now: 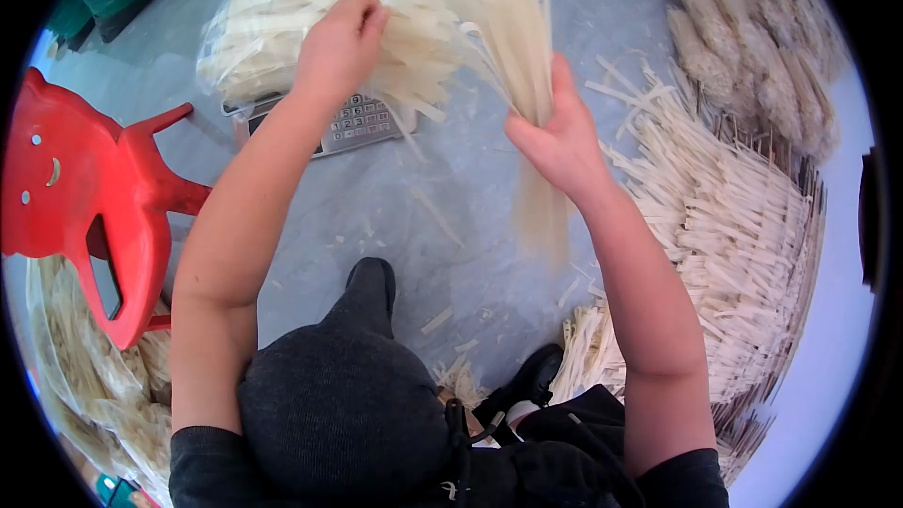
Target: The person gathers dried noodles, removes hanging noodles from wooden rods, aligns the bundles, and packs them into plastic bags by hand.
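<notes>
My right hand (562, 136) is wrapped round a bundle of pale flat strips (522, 33), which look like dried noodles. The bundle fans out at the top, and its blurred lower end hangs below the hand. My left hand (346, 45) is closed, with its fingers curled over a heap of similar strips (273, 23). Whatever those fingers hold is hidden. Clear plastic seems to lie under and around the heap, which rests on a weighing scale (362, 122). Only part of the scale's keypad shows below the heap.
A red plastic chair (75, 169) with a dark phone-like object (103, 268) on its seat stands at left. Stacked strips (724, 254) line the right side, with bagged bundles (752, 47) beyond. More bags (85, 386) lie at lower left. Scraps (437, 320) litter the grey floor.
</notes>
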### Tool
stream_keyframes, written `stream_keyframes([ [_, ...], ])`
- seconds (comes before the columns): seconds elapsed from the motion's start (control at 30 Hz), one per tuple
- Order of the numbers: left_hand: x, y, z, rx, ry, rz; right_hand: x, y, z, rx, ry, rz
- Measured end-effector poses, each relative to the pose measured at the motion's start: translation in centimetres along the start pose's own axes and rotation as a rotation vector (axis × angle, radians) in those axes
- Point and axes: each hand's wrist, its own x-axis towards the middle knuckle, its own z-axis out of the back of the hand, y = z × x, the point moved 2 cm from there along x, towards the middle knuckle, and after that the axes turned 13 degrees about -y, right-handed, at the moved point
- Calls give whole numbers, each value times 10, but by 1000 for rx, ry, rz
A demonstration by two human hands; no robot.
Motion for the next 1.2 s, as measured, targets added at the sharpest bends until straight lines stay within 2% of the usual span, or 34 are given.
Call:
stream_keyframes([
  [0.07, 0, 18, -5, -929, -7, 732, 9, 8, -8, -193, 154, -6],
  [0.1, 0, 33, -6, -927, -7, 731, 14, 9, -14, -191, 154, -5],
  [0.17, -5, 62, -11, -1648, 177, 1012, 23, 11, -29, -327, 207, 194],
  [0.2, -8, 69, -13, -1813, 197, 1074, 28, 11, -35, -326, 209, 194],
  [0.27, -9, 61, -4, -1754, 108, 1108, 37, 12, -48, -482, 262, 391],
  [0.33, -11, 58, -1, -1692, 22, 1143, 48, -5, -57, -547, 263, 392],
  [0.4, -9, 58, 3, -1306, -87, 844, 58, -21, -59, -613, 261, 392],
  [0.43, -9, 52, 5, -1304, -87, 847, 62, -28, -58, -685, 275, 440],
  [0.5, -10, 38, 16, -1009, -187, 753, 64, -26, -57, -757, 289, 490],
  [0.73, -16, 16, 26, -904, -184, 626, 59, -9, -68, -1102, 213, 619],
  [0.8, -18, 16, 22, -765, -168, 489, 56, -7, -71, -1195, 213, 639],
  [0.83, -19, 15, 24, -763, -170, 490, 54, -4, -72, -1263, 196, 688],
  [0.87, -18, 11, 27, -599, -181, 363, 52, -2, -72, -1332, 178, 736],
  [0.9, -18, 7, 30, -434, -191, 238, 49, -1, -71, -1331, 179, 736],
  [0.97, -18, 3, 29, -394, -191, 234, 44, 1, -69, -1352, 98, 930],
  [1.0, -19, 0, 28, -354, -191, 232, 44, -2, -68, -1351, 97, 931],
  [1.07, -24, -11, 27, -359, -196, 205, 44, -5, -67, -1119, 18, 980],
  [1.13, -29, -18, 27, -359, -197, 182, 44, -6, -67, -1072, 10, 1003],
  [1.2, -30, -23, 28, -296, -185, 75, 45, -6, -69, -1025, 1, 1022],
])
